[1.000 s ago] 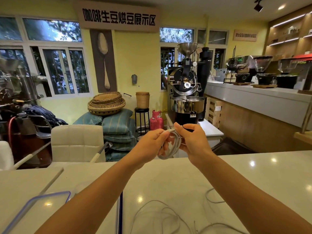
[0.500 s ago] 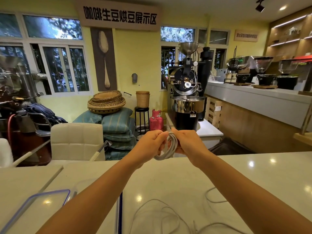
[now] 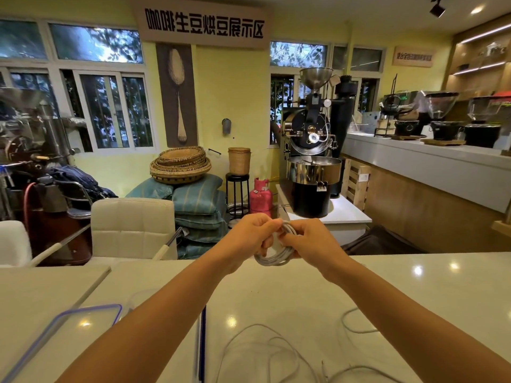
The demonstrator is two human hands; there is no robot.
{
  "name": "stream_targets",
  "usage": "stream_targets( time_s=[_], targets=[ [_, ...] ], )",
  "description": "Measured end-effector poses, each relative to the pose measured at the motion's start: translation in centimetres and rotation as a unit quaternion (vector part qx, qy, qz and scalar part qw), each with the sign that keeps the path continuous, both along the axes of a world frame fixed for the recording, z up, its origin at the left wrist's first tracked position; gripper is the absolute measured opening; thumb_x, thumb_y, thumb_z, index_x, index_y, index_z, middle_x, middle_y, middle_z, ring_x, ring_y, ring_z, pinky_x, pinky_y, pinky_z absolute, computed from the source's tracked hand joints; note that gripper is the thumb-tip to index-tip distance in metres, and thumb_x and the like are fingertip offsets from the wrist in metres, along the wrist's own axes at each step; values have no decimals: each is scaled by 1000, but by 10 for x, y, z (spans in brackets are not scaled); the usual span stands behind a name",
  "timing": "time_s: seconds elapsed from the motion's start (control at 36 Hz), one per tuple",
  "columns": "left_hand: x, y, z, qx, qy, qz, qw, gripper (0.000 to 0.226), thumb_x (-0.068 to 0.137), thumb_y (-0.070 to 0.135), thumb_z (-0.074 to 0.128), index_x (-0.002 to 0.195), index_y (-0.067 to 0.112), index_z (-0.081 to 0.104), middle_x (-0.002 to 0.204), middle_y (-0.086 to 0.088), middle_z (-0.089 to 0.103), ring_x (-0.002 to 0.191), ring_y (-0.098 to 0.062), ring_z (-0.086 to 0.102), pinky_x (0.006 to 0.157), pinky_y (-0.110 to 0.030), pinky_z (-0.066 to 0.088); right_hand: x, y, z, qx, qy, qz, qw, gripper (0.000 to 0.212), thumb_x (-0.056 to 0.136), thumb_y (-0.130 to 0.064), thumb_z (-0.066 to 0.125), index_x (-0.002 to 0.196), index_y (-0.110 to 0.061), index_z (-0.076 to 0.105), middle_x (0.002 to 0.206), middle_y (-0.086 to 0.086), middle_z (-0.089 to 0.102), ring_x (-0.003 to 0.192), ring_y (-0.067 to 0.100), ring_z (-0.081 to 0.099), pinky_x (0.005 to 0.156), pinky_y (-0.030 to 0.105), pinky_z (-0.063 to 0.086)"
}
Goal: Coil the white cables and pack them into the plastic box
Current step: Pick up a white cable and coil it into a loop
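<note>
I hold a small coil of white cable [image 3: 272, 259] in the air above the far side of the white counter [image 3: 276, 297]. My left hand [image 3: 249, 239] grips its left side and my right hand [image 3: 309, 241] pinches its top right; both arms are stretched forward. Loose white cables [image 3: 262, 344] lie tangled on the counter near me, with another loop [image 3: 351, 322] to the right. The clear plastic box [image 3: 199, 352] shows only as a blue-trimmed edge behind my left forearm. Its clear lid with a purple rim [image 3: 83, 313] lies at the lower left.
A cream padded chair [image 3: 132, 228] stands behind the counter's far edge. Beyond it are cushions, woven baskets, a pink gas cylinder [image 3: 260, 197] and a coffee roaster [image 3: 312, 161]. A long bar with grinders [image 3: 442, 161] runs along the right.
My hands have dropped a little and closed in around the coil, which has gone from an open upright loop to a tighter bundle hanging below my fingers.
</note>
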State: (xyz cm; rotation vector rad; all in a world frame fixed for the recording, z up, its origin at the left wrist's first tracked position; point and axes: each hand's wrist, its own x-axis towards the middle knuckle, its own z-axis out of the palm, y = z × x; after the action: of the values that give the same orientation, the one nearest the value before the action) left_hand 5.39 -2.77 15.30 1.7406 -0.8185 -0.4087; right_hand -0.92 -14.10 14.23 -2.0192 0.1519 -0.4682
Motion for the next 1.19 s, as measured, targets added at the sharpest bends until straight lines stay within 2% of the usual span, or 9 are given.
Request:
stream_targets(
  time_s=[0.08, 0.19, 0.47, 0.64, 0.78, 0.86, 0.92, 1.03, 1.19],
  targets=[
    [-1, 0, -1, 18, -40, 8, 999, 24, 94, 23, 43, 72, 16, 50, 48, 5, 44, 31, 0, 34, 40, -14, 30, 1, -1, 1, -14, 36, 10, 999, 17, 87, -3, 52, 98, 2, 64, 89, 19, 63, 72, 19, 61, 62, 20, 52],
    [-1, -1, -4, 27, -87, 16, 996, 26, 93, 23, 46, 68, 20, 54, 55, 2, 47, 32, 1, 39, 39, -10, 33, 0, -3, 4, -44, 78, 22, 996, 20, 86, 1, 49, 102, 5, 61, 91, 24, 60, 68, 18, 58, 53, 16, 51],
    [-5, -2, -4, 41, -78, 18, 996, 21, 93, 24, 45, 73, 19, 46, 57, 1, 46, 47, -8, 40, 43, -16, 36, -2, -2, 7, -83, 148, 64, 983, 20, 92, -1, 40, 91, -15, 55, 96, 7, 61, 65, 7, 55, 59, 16, 48],
    [-8, -3, -9, 45, -100, 32, 993, 27, 94, 23, 44, 67, 17, 45, 55, 1, 44, 43, -7, 37, 40, -13, 32, -6, -2, 6, -31, 184, 99, 977, 30, 93, -2, 40, 72, -21, 51, 74, -4, 56, 54, 6, 55, 51, 11, 49],
    [-5, -7, -12, 64, -166, 70, 982, 28, 94, 25, 42, 69, 14, 47, 58, 3, 43, 51, -7, 38, 50, -18, 31, -4, -2, -1, 1, 157, 77, 985, 26, 91, -3, 45, 71, -16, 54, 72, 0, 58, 59, 9, 59, 55, 15, 52],
    [-1, -7, -13, 70, -180, 85, 977, 29, 94, 24, 42, 68, 13, 49, 60, 2, 44, 55, -10, 39, 55, -22, 33, -3, -1, -8, 28, 115, 58, 991, 10, 89, -5, 52, 88, -7, 62, 73, 3, 61, 61, 10, 61, 53, 13, 53],
    [2, -7, -15, 73, -185, 93, 976, 30, 94, 24, 42, 69, 12, 52, 59, 1, 44, 54, -11, 39, 57, -26, 34, -2, 0, -11, 48, 86, 53, 994, 12, 87, -4, 55, 97, -6, 62, 76, 4, 62, 63, 11, 62, 54, 13, 54],
    [2, -8, -17, 93, -229, 117, 962, 28, 94, 24, 42, 76, 9, 56, 55, 4, 42, 52, -8, 37, 52, -23, 30, -1, 1, -13, 112, 98, 56, 987, 22, 85, -1, 57, 83, -22, 48, 87, 6, 62, 68, 14, 62, 60, 21, 54],
    [3, -13, -24, 108, -261, 128, 951, 31, 94, 24, 42, 65, 14, 47, 58, 6, 42, 56, -7, 39, 52, -18, 30, 1, 2, -18, 97, 90, 51, 990, 18, 88, -2, 52, 80, -17, 53, 83, 7, 61, 74, 17, 60, 73, 27, 52]
  ],
)
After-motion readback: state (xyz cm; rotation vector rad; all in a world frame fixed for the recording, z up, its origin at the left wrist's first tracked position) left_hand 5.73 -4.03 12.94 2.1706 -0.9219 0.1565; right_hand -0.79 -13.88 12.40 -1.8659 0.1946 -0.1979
